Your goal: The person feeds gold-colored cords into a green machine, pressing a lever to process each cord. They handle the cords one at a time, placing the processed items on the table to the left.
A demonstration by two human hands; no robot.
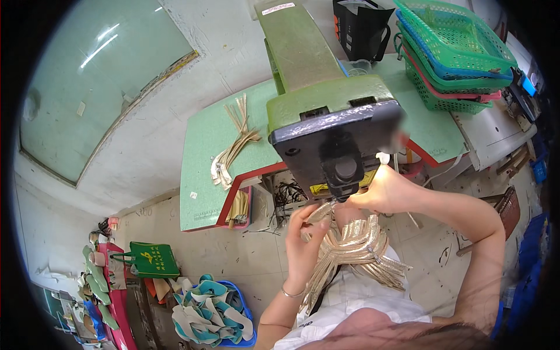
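Under the nose of the green metal sewing machine (pixel 326 87), the left hand (pixel 303 236) and right hand (pixel 382 192) both pinch a shiny gold curved strap piece (pixel 321 211). A bundle of matching gold straps (pixel 356 248) lies in the lap, just near the hands. Far right, green plastic baskets (pixel 455 52) stand stacked on the table.

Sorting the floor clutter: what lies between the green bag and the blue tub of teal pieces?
In the head view, only a small orange-red scrap lies between the green bag and the blue tub; otherwise bare concrete floor.
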